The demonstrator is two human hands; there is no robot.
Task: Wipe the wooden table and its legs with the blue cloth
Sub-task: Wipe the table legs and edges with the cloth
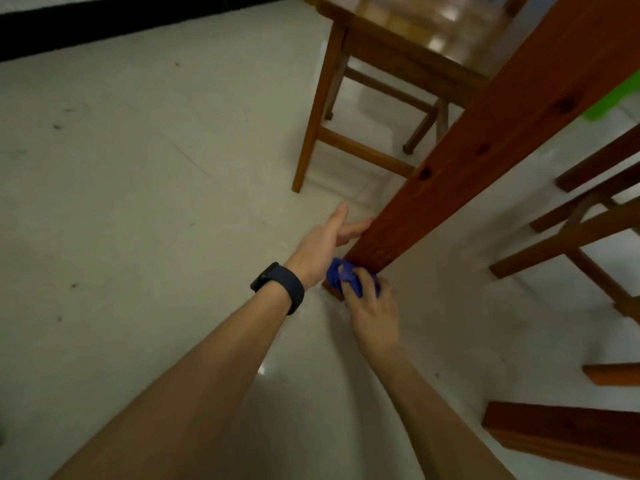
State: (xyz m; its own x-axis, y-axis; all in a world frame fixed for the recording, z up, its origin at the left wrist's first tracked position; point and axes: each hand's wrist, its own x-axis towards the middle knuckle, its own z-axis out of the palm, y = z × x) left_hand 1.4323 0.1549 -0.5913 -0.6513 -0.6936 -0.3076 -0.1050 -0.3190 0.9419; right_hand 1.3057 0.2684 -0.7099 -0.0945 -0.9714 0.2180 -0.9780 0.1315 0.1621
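Note:
A thick reddish-brown wooden table leg (485, 147) runs from the upper right down to the tiled floor at the centre. At its foot my right hand (374, 313) grips the bunched blue cloth (337, 275) and presses it against the base of the leg. Just above, my left hand (325, 244), a dark band on its wrist, rests against the left side of the leg with thumb up and fingers reaching behind the wood. The tabletop is out of view.
A wooden chair (381, 74) stands on the pale tiled floor (138, 202) behind the leg. More wooden rails and legs (571, 237) crowd the right side. A green object (613, 98) shows at the right edge. A dark baseboard runs along the top left.

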